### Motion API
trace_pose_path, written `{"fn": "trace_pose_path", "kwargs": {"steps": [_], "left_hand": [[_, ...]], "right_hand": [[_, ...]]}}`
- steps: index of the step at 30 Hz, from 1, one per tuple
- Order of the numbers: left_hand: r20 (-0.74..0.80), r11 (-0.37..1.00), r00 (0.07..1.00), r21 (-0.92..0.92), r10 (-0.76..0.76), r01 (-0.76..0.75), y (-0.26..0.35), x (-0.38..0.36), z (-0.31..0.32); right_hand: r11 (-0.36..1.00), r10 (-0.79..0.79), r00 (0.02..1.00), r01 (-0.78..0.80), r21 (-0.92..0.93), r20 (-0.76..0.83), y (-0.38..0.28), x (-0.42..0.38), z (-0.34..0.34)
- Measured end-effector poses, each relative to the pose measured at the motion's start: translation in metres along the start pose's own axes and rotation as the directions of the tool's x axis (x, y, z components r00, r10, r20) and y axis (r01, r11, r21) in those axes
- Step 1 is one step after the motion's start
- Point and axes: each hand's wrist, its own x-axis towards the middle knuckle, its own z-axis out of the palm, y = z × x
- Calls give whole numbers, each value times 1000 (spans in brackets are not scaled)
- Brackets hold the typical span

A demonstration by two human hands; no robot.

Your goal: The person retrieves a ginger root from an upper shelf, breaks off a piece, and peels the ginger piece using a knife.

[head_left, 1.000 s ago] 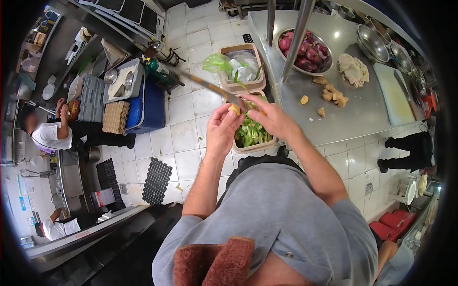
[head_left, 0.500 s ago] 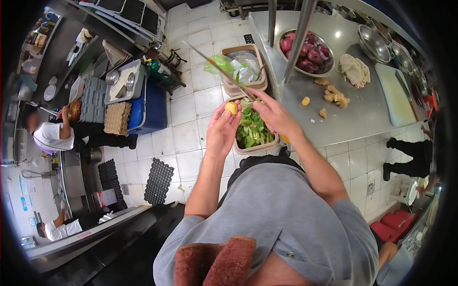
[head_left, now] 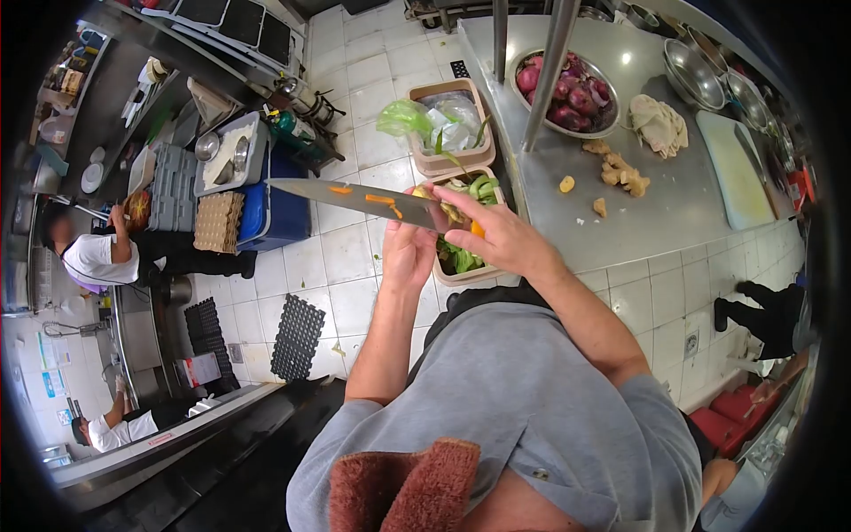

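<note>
My left hand (head_left: 406, 257) grips a small peeled piece of ginger (head_left: 420, 191), mostly hidden behind the blade. In my right hand (head_left: 514, 238) is a large kitchen knife (head_left: 337, 195), its blade pointing left across my left fingertips with its flat side up. Orange scraps (head_left: 381, 199) stick to the blade. Below both hands stands a beige bin (head_left: 461, 280) of leafy green trimmings (head_left: 456, 259). On the steel table to the right lie a knobbly ginger root (head_left: 625, 175), a peeled piece (head_left: 566, 184) and a small chunk (head_left: 600, 207).
A bowl of red onions (head_left: 576, 106), a crumpled cloth (head_left: 658, 126) and a cutting board (head_left: 731, 168) with another knife sit on the steel table (head_left: 638, 239). A second bin (head_left: 443, 162) holds plastic bags. Co-workers (head_left: 97, 244) stand left; black mats (head_left: 297, 339) lie on the tiles.
My right hand has turned the knife from pointing up and away to lying leftward over my left fingers. The blade now covers most of the ginger piece.
</note>
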Motion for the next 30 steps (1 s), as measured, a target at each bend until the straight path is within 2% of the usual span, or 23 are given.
{"fn": "trace_pose_path", "kwargs": {"steps": [6, 11, 15, 18, 21, 23, 24, 26, 28, 29, 30], "left_hand": [[42, 988, 994, 109, 102, -106, 0, -6, -2], [-32, 962, 980, 197, 196, -186, 2, -10, 9], [-47, 959, 977, 209, 206, -192, 3, -8, 6], [-19, 952, 982, 249, 187, -176, 4, -7, 3], [-53, 937, 975, 292, 215, -191, 1, -11, 10], [-63, 897, 986, 428, 157, -116, -9, -17, 10], [-57, 896, 986, 429, 154, -115, -8, -14, 11], [-65, 918, 961, 319, 268, -235, 0, -10, 22], [-128, 931, 959, 303, 254, -206, 8, -9, 22], [-104, 939, 964, 271, 245, -210, 9, -6, 12], [-79, 947, 969, 241, 235, -211, 10, -4, 4]], "right_hand": [[997, -57, 997, 55, -46, -50, -3, 1, 4], [993, -115, 991, 112, -47, -72, -1, 3, 7], [991, -131, 989, 128, -49, -63, 1, 7, 7], [993, -98, 993, 94, -69, -59, -1, 11, 6], [1000, -30, 999, 31, 4, -42, -6, 18, 6], [994, -82, 990, 90, 61, -117, -1, 27, 6], [994, -82, 989, 90, 59, -123, -1, 28, 4], [985, 49, 992, -28, 169, -118, -1, 27, 0], [993, -20, 989, 37, 112, -150, 9, 22, -1], [997, -66, 988, 72, 39, -141, 10, 19, -2], [999, -47, 995, 48, 10, -89, 8, 14, -4]]}}
